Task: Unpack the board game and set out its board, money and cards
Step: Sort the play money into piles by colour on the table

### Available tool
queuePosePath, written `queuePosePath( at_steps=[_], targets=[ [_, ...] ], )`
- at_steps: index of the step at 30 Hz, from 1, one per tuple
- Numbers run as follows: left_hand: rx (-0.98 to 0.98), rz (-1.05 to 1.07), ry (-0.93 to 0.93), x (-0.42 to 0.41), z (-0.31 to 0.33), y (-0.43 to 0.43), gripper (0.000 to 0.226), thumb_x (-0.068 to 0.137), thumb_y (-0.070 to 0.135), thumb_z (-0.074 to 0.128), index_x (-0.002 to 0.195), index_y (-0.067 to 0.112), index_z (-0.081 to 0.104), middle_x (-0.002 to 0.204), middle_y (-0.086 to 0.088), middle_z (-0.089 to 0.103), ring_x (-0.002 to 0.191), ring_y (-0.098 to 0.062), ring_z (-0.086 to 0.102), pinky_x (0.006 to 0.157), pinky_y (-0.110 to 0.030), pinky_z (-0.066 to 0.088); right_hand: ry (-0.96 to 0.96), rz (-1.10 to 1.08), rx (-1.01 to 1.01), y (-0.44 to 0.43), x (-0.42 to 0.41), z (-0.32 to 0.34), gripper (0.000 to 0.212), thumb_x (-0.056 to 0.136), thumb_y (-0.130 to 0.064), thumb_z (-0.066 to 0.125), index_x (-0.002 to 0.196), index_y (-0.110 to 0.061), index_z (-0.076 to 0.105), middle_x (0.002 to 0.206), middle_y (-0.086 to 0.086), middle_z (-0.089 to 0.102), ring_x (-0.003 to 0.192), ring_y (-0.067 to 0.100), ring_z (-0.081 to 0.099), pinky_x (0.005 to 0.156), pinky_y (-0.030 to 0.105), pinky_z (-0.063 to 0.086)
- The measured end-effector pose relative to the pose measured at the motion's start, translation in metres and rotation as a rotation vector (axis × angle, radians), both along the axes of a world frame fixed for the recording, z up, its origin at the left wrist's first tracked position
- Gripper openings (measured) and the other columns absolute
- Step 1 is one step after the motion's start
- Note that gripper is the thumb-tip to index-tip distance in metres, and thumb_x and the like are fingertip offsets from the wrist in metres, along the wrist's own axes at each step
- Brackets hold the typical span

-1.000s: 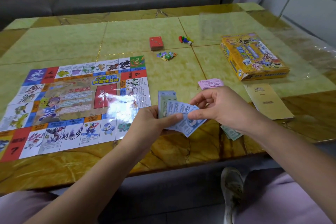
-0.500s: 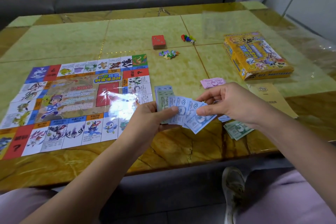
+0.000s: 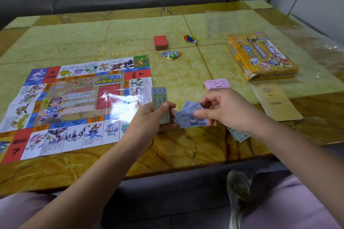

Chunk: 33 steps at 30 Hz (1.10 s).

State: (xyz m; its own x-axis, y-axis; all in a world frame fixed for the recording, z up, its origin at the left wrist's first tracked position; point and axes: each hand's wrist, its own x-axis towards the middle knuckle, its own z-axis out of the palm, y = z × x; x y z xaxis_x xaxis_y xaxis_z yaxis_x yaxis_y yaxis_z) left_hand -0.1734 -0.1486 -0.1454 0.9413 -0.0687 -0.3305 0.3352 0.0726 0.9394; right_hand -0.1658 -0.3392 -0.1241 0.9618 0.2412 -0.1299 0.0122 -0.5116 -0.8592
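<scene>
Blue notes [image 3: 188, 117] split rightward, left grip [image 3: 151, 117] holding stack [image 3: 159, 98]

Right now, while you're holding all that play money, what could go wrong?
The blue notes are fanned loosely in the right hand; some might slip and scatter. The green notes lie near the table edge under that wrist, so the arm could sweep them to the floor. The left hand grips a thick stack of notes; loosening could spill it.
</scene>
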Motion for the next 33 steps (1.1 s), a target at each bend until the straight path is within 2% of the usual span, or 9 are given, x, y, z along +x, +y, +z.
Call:
queuePosePath(
  at_steps=[2,5,9,14,17,20,25,29,33],
  targets=[
    [-0.012,0.021,0.026,0.005,0.002,0.005,0.018,0.100,0.016,0.047,0.097,0.008,0.063,0.064,0.000,0.058,0.055,-0.010,0.057,0.052,-0.021,0.053,-0.036,-0.028,0.009,0.000,0.000,-0.004,0.012,0.082,-0.012,0.073,0.077,-0.018,0.064,0.055,-0.007,0.065,0.050,0.010,0.064,0.054,0.021,0.052],
    [0.028,-0.001,0.001,0.008,0.004,0.008,0.013,0.098,0.021,0.052,0.098,0.010,0.058,0.065,0.000,0.051,0.051,-0.009,0.047,0.045,-0.020,0.042,-0.146,-0.075,-0.005,0.003,-0.001,-0.010,0.009,0.083,-0.013,0.072,0.079,-0.018,0.066,0.065,-0.008,0.068,0.059,0.011,0.069,0.062,0.028,0.058],
    [0.080,-0.080,-0.044,0.004,0.002,0.005,0.020,0.092,0.034,0.059,0.088,0.014,0.061,0.065,0.001,0.052,0.051,-0.009,0.048,0.046,-0.022,0.041,-0.192,-0.076,0.051,0.012,-0.004,-0.018,0.002,0.084,-0.011,0.071,0.084,-0.011,0.068,0.074,-0.003,0.071,0.062,0.008,0.070,0.063,0.020,0.056],
    [0.212,-0.110,-0.089,0.003,0.000,0.007,0.022,0.091,0.031,0.062,0.077,0.014,0.059,0.061,0.000,0.053,0.047,-0.009,0.047,0.044,-0.020,0.040,-0.199,-0.042,-0.048,0.013,-0.006,-0.026,0.007,0.085,-0.019,0.071,0.082,-0.014,0.066,0.064,-0.003,0.068,0.055,0.007,0.066,0.060,0.026,0.056],
    [0.308,-0.124,-0.114,0.003,0.000,0.007,0.025,0.088,0.036,0.064,0.077,0.014,0.062,0.057,0.000,0.055,0.045,-0.009,0.047,0.043,-0.020,0.040,-0.227,-0.024,-0.149,0.011,-0.006,-0.027,0.009,0.083,-0.026,0.071,0.079,-0.024,0.064,0.058,-0.007,0.064,0.052,0.001,0.061,0.051,0.015,0.045],
    [0.360,-0.141,-0.134,0.002,-0.001,0.007,0.027,0.087,0.038,0.065,0.072,0.016,0.061,0.053,0.002,0.055,0.044,-0.010,0.047,0.041,-0.019,0.039,-0.277,-0.006,-0.183,0.010,-0.007,-0.027,0.007,0.082,-0.028,0.072,0.079,-0.028,0.066,0.059,-0.015,0.061,0.058,-0.001,0.060,0.052,0.013,0.041],
    [0.348,-0.132,-0.172,0.002,0.002,0.006,0.028,0.085,0.045,0.064,0.084,0.017,0.067,0.052,0.003,0.054,0.043,-0.009,0.047,0.040,-0.018,0.037,-0.433,-0.020,-0.155,0.010,-0.006,-0.027,0.004,0.083,-0.019,0.072,0.084,-0.017,0.068,0.073,-0.008,0.066,0.069,0.007,0.064,0.065,0.034,0.054],
    [0.343,-0.125,-0.162,0.001,0.002,0.005,0.026,0.086,0.043,0.063,0.080,0.018,0.064,0.055,0.001,0.056,0.045,-0.010,0.049,0.040,-0.020,0.039,-0.409,0.002,-0.174,0.011,-0.005,-0.026,0.004,0.083,-0.023,0.071,0.085,-0.021,0.069,0.068,-0.017,0.062,0.067,0.003,0.063,0.063,0.024,0.051],
    [0.419,-0.155,-0.151,-0.001,0.001,0.005,0.025,0.089,0.035,0.063,0.076,0.014,0.062,0.051,0.005,0.057,0.040,-0.006,0.048,0.038,-0.017,0.038,-0.345,0.011,-0.223,0.013,-0.006,-0.028,0.014,0.082,-0.031,0.072,0.084,-0.018,0.066,0.058,-0.017,0.056,0.056,0.006,0.059,0.052,0.022,0.045]
  ],
)
